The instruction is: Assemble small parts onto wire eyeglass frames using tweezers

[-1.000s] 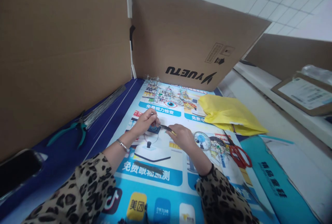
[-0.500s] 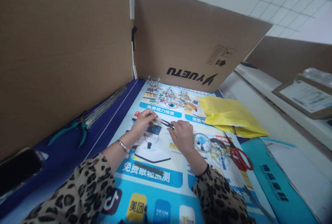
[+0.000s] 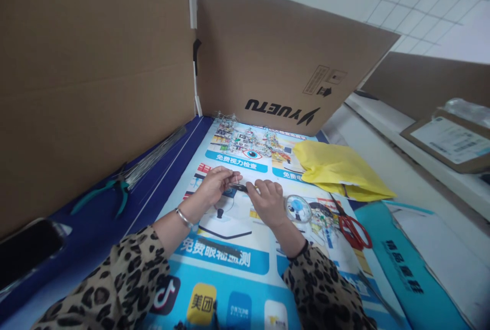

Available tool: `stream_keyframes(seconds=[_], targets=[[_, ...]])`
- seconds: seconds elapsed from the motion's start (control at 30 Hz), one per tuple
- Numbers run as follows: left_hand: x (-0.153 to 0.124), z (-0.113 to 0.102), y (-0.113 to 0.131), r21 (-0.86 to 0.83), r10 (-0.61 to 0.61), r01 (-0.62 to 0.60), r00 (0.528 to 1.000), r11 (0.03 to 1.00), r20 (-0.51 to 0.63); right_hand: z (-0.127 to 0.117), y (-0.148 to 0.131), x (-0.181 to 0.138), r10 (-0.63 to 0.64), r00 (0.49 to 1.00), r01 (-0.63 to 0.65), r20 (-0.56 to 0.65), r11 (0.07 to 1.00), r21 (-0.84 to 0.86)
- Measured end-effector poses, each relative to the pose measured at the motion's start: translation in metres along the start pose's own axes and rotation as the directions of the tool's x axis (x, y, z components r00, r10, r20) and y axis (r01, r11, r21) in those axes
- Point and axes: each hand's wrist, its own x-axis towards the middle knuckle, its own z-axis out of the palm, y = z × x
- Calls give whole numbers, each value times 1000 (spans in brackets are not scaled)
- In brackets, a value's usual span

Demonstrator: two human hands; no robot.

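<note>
- Left hand [image 3: 217,185], frame centre: fingertips pinching a thin piece [image 3: 236,179], too small to identify.
- Right hand [image 3: 268,202]: fingers wrapped round dark, slender pliers [image 3: 240,187]; rear hidden.

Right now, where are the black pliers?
Near the middle of the head view: the black pliers are in the right hand, pointing toward the left hand, above the printed sheet.
</note>
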Motion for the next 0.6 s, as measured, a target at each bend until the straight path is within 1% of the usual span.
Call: stream_keyframes(seconds=[0.23,0.47,0.6], targets=[[-3,7,1,-48,-46,46,999,998,2,4,1,-3,-19,1000,19,7,997,68],[-4,8,0,-55,-63,63,998,996,1,1,0,-1,-53,998,51,30,998,48],[-3,6,-1,-58,-69,69,998,996,4,0,1,0,-67,998,66,20,997,30]])
